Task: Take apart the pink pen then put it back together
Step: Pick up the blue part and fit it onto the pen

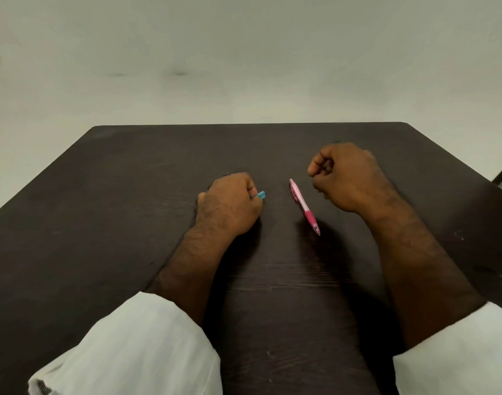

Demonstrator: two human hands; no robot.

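The pink pen point(304, 206) lies on the dark table point(130, 223) between the hands, its long axis running from far-left to near-right, tip nearest. The left hand point(230, 205) grips a mostly hidden blue item point(261, 194). The right hand point(344, 178) is clenched, apparently empty.

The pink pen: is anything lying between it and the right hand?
Nothing visible. The pink pen lies alone on the dark table, just left of the curled right hand, with only bare tabletop between them.
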